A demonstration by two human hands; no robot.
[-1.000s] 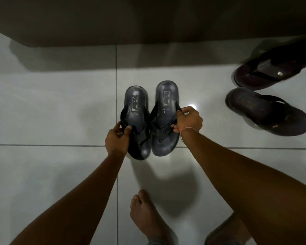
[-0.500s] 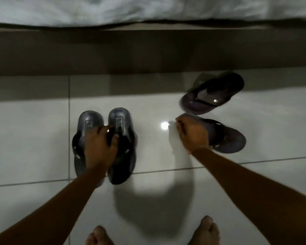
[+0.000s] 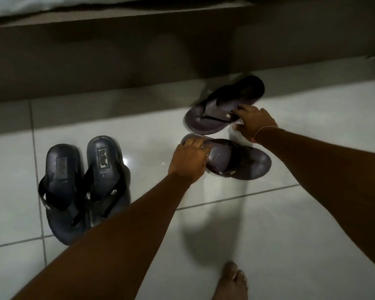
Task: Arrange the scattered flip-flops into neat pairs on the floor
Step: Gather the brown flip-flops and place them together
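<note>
A dark bed base (image 3: 117,61) runs along the far edge of the glossy white tiled floor (image 3: 290,213), with pale bedding (image 3: 20,7) above it. At left, two black flip-flops (image 3: 82,187) lie paired, soles touching. To the right, two brown flip-flops sit askew, apart. The left hand (image 3: 188,162) curls over the heel of the near brown flip-flop (image 3: 243,163). The right hand (image 3: 254,122) pinches the strap of the far brown flip-flop (image 3: 217,111) (motion-blurred). A bare foot (image 3: 232,282) stands near.

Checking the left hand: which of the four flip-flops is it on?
The nearer brown flip-flop; the left hand covers its heel end. The right hand touches the farther one.
</note>
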